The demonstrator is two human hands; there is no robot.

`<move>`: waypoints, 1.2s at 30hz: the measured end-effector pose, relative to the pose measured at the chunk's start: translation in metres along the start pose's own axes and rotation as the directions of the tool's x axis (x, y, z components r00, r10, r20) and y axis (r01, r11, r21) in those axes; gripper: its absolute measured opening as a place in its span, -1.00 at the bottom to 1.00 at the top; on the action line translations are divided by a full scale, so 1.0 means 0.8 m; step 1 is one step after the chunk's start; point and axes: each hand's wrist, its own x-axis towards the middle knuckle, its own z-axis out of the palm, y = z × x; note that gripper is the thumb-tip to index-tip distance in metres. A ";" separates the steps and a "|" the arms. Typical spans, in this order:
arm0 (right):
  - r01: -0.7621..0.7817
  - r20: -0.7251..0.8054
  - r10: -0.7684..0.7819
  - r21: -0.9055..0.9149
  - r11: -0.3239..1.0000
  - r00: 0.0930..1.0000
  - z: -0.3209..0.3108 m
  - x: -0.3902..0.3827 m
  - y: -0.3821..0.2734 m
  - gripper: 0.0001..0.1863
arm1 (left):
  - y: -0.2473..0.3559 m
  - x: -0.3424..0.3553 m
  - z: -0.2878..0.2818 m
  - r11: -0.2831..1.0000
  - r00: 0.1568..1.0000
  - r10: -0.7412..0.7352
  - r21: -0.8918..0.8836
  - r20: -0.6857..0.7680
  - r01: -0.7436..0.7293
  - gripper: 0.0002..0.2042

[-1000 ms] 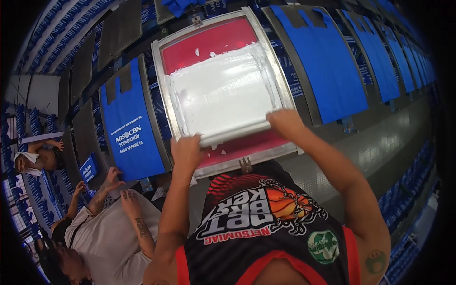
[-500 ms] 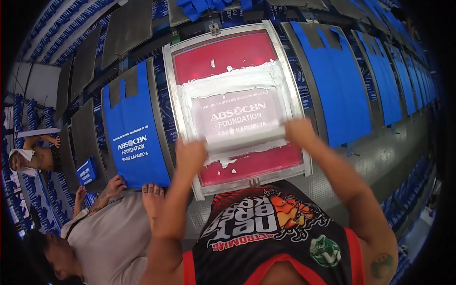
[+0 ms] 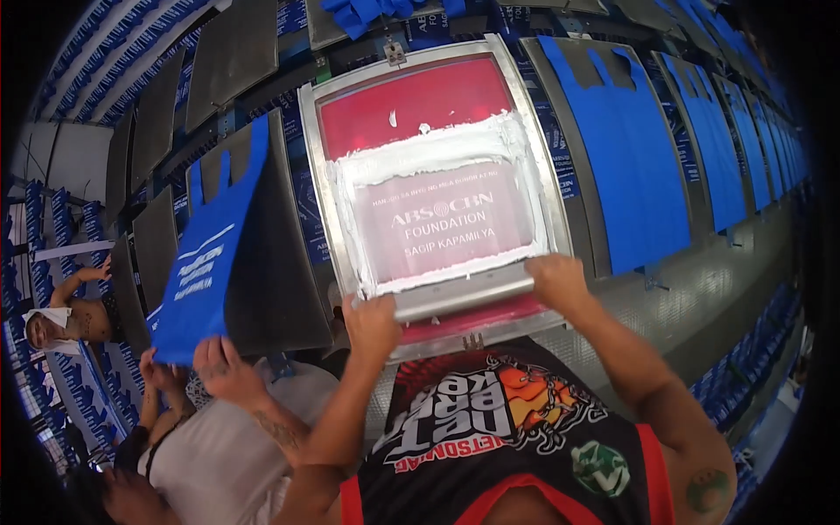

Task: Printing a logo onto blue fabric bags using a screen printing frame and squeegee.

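Note:
A silver-framed printing screen (image 3: pixel 544 157) lies in front of me, its red mesh showing at the far and near ends. Thick white ink (image 3: pixel 429 159) borders a pale window with white lettering in its middle. My left hand (image 3: pixel 372 325) is closed on the left end of a long metal squeegee (image 3: pixel 464 296), and my right hand (image 3: pixel 557 282) grips its right end. The squeegee lies across the near part of the screen, just below the printed window. Its lower edge on the mesh is hidden from me.
On the left, a co-worker's hands (image 3: pixel 223 366) hold a printed blue bag (image 3: pixel 206 249) partly raised off a dark board (image 3: pixel 276 254). Unprinted blue bags (image 3: pixel 626 166) lie on boards along the right. Another person (image 3: pixel 74 324) stands farther left.
My hands have drawn the squeegee toward me, below the window's lettering. At left, the co-worker has peeled the right side of the printed blue bag up from its board.

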 end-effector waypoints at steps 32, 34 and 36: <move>-0.465 0.455 0.142 0.884 0.045 0.879 0.075 -0.169 -0.162 -0.76 | 0.037 0.296 -0.153 0.989 0.977 0.144 0.037 -0.159 -0.140 -0.60; -0.390 0.388 0.118 0.921 -0.003 0.914 0.023 -0.189 -0.166 -0.76 | 0.035 0.301 -0.171 0.988 0.978 0.154 0.026 -0.138 -0.152 -0.59; -0.284 0.284 0.075 0.959 -0.013 0.956 0.010 -0.193 -0.169 -0.77 | 0.015 0.304 -0.177 0.987 0.975 0.160 0.017 -0.153 -0.160 -0.56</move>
